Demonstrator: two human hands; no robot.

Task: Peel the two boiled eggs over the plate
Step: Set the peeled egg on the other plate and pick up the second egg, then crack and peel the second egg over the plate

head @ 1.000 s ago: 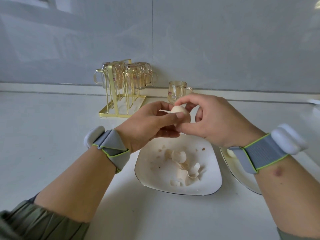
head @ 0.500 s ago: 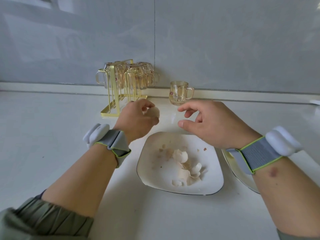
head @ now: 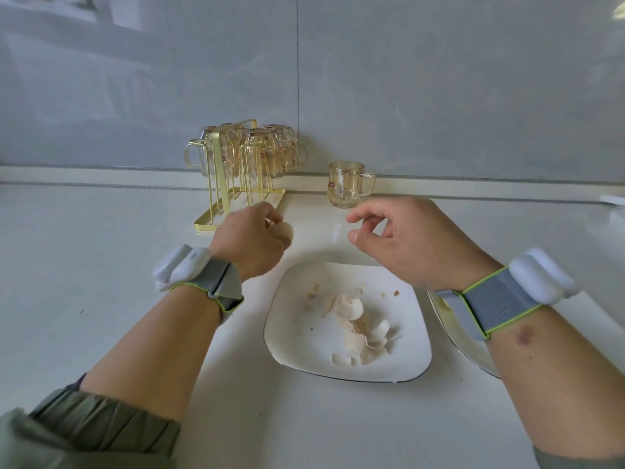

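While left hand [head: 252,243] grips egg [head: 285,231] | right hand [head: 411,243] fingers spread, empty | white counter [head: 101,282], grey wall [head: 439,79]

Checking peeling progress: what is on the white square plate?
The white square plate holds a pile of broken eggshell pieces and small crumbs. No egg lies on it. The right hand hides its far rim.

This is a home kitchen: a pale countertop [head: 101,299] runs to a grey tiled wall [head: 439,79], where a gold wire rack [head: 233,184] holds glass mugs upside down (one more mug [head: 348,184] stands right of the rack). In front of the rack sits a white plate [head: 297,346] of eggshells [head: 358,330].
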